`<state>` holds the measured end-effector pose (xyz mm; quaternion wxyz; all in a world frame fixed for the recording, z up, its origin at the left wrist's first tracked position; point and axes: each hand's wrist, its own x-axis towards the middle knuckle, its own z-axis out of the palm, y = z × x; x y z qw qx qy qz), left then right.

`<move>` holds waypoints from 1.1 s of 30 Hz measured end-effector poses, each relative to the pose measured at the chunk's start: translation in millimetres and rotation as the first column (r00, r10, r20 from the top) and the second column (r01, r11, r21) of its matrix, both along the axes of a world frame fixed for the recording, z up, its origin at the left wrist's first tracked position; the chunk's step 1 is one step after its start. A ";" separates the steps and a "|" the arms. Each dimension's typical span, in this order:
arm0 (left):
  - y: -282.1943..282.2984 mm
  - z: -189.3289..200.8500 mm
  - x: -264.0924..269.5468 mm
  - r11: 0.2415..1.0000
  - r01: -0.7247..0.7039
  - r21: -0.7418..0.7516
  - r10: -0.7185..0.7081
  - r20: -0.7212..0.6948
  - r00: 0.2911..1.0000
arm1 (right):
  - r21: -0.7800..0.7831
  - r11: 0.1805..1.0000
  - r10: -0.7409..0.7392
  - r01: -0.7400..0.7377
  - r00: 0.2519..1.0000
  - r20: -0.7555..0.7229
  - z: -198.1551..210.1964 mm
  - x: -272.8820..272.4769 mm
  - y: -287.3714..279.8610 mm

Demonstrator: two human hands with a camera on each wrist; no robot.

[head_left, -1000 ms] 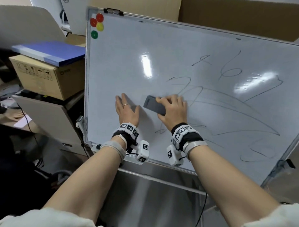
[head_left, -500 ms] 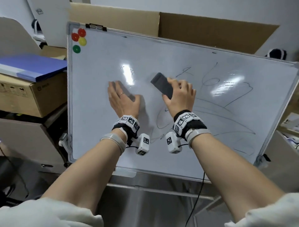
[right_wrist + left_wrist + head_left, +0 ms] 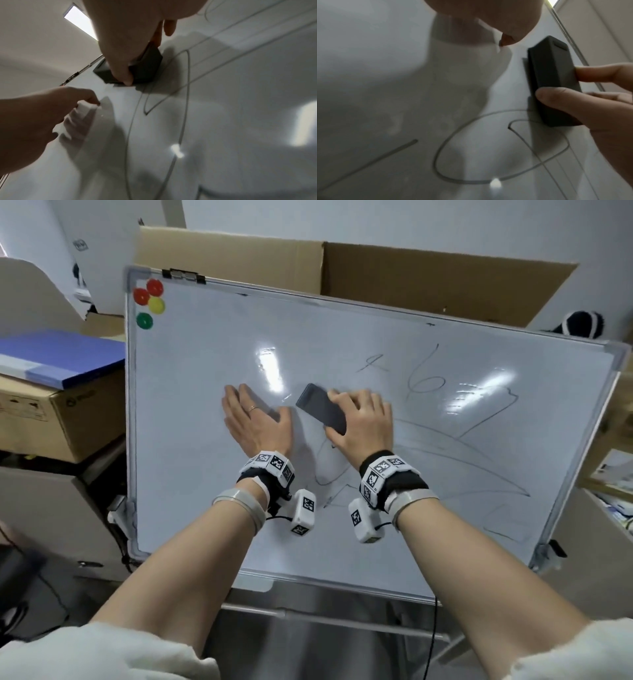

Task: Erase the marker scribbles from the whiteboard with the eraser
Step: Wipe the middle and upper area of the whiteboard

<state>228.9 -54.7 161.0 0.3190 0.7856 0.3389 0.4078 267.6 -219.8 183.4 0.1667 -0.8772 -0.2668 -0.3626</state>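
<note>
A whiteboard (image 3: 191, 412) on a stand leans in front of me, with black marker scribbles (image 3: 428, 378) over its middle and right. My right hand (image 3: 359, 422) grips a dark grey eraser (image 3: 320, 409) and presses it flat on the board just left of the scribbles. In the left wrist view the eraser (image 3: 553, 83) sits above a looped line (image 3: 453, 148), thumb and fingers pinching its sides. My left hand (image 3: 253, 419) lies flat on the board beside it, fingers straight. The right wrist view shows the eraser (image 3: 145, 67) under my fingers.
Several coloured magnets (image 3: 149, 302) sit in the board's top left corner. A blue folder (image 3: 58, 357) lies on a cardboard box (image 3: 61, 419) to the left. A large open cardboard box (image 3: 376, 275) stands behind the board. A cable (image 3: 431, 642) hangs below.
My right hand carried the eraser up and to the right across the board, wiping away the lines near the centre, then slightly back down. My left hand stayed flat on the board.
</note>
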 end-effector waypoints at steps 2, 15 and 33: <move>-10.4 7.3 5.9 0.999 -0.034 -0.009 0.034 0.001 0.999 | 0.077 0.996 -0.054 0.055 0.998 -0.013 16.3 13.8 -15.4; -46.6 22.0 31.4 0.999 -0.028 -0.037 0.028 -0.002 1.000 | 0.329 0.941 -0.061 0.080 0.996 -0.069 53.9 53.0 -55.2; -69.4 26.4 46.6 0.989 -0.124 -0.079 0.120 -0.052 0.991 | 0.565 0.746 -0.282 0.352 0.936 -0.211 51.8 69.6 -132.1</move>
